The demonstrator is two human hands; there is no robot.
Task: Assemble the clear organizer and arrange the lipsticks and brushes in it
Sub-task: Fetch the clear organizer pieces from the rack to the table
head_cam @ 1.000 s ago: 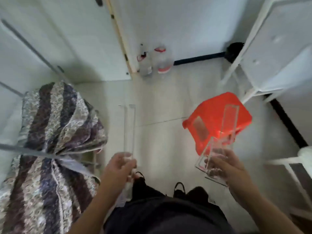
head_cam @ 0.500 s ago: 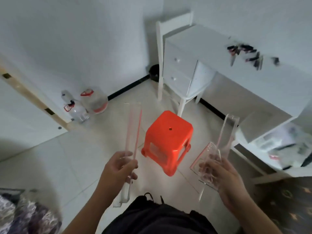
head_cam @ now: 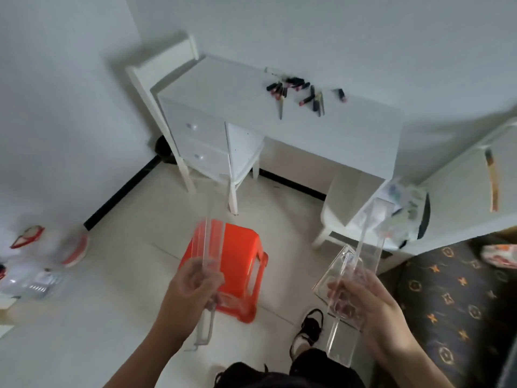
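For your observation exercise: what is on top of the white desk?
Lipsticks and brushes lie scattered on the desk. Its far right end is out of view.

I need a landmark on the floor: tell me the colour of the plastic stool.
Bright orange-red; the stool shows clearly in the head view, partly behind the left hand.

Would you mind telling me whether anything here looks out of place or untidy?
The lipsticks and brushes lie scattered loose at odd angles on the white desk, not yet sorted. Nothing looks spilled or broken.
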